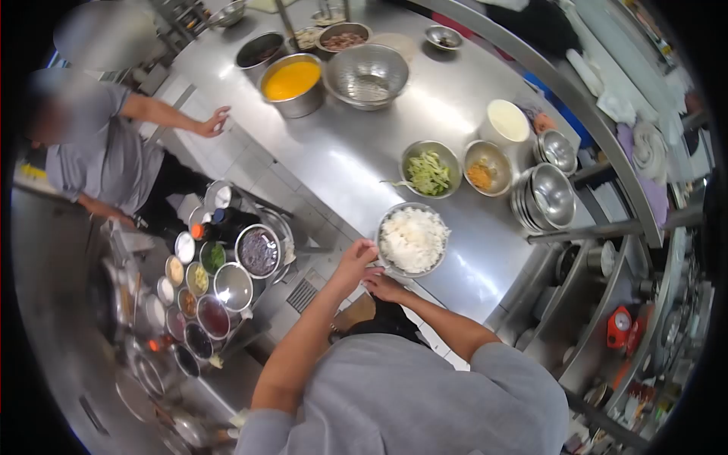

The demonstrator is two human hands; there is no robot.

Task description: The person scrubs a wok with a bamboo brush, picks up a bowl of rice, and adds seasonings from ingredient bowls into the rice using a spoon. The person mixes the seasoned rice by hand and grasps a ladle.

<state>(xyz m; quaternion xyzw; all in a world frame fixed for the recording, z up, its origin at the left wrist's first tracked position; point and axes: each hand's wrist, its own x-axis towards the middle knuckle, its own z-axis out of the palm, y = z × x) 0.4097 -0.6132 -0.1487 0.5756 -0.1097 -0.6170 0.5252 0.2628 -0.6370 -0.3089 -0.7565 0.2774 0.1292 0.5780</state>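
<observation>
A metal bowl of white rice (pixel 413 239) stands at the near edge of the steel counter. My left hand (pixel 355 264) is at the bowl's left side, fingers apart and close to the rim; contact is hard to make out. Just below it, my right hand (pixel 385 288) reaches in under the bowl's near edge, its fingers loosely stretched toward the left hand. I see nothing held in either hand. Behind the rice sit a bowl of shredded green vegetable (pixel 429 173) and a bowl with orange shreds (pixel 485 171).
Farther along the counter (pixel 334 167) stand a pot of yellow liquid (pixel 292 80) and a perforated metal bowl (pixel 367 76). Stacked bowls (pixel 552 196) are at right. A seasoning cart (pixel 216 315) is at left, near another person (pixel 114 152). Shelves (pixel 584 303) lie right.
</observation>
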